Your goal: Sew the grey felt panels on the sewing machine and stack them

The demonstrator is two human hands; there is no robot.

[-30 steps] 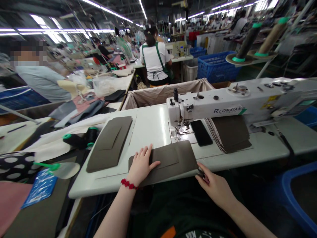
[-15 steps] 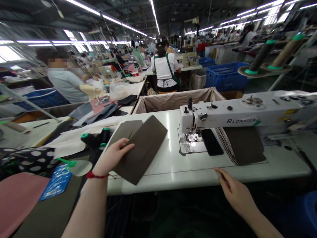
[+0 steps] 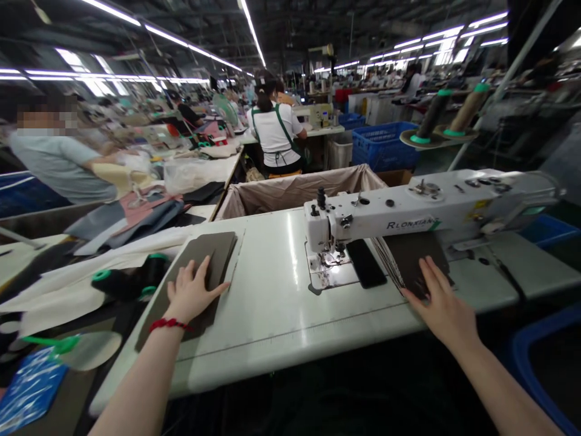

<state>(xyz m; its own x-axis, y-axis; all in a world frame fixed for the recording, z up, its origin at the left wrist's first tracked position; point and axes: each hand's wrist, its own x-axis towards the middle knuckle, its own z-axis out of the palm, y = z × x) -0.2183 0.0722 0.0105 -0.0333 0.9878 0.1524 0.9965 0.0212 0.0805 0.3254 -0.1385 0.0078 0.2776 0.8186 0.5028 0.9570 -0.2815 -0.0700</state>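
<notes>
My left hand (image 3: 193, 290) lies with fingers spread on a stack of grey-brown fabric panels (image 3: 222, 248) at the left of the sewing table. My right hand (image 3: 442, 306) reaches to a second pile of grey-brown panels (image 3: 406, 257) under the arm of the sewing machine (image 3: 385, 212). Its fingers stretch over the top panel and its thumb is apart, by the pile's near left edge. Between the hands, a black phone (image 3: 365, 264) rests beside the needle plate (image 3: 333, 272).
Left of the table lie black thread spools (image 3: 124, 280), a clear bottle with a green spout (image 3: 93, 350) and a blue packet (image 3: 34, 387). A cloth-lined bin (image 3: 290, 192) stands behind. Thread cones (image 3: 431, 118) rise at the right. Co-workers sit beyond.
The panel my left hand was holding up now lies flat on the left stack, under that open hand. My right hand has moved from the table's front edge onto the right pile. The view has turned right.
</notes>
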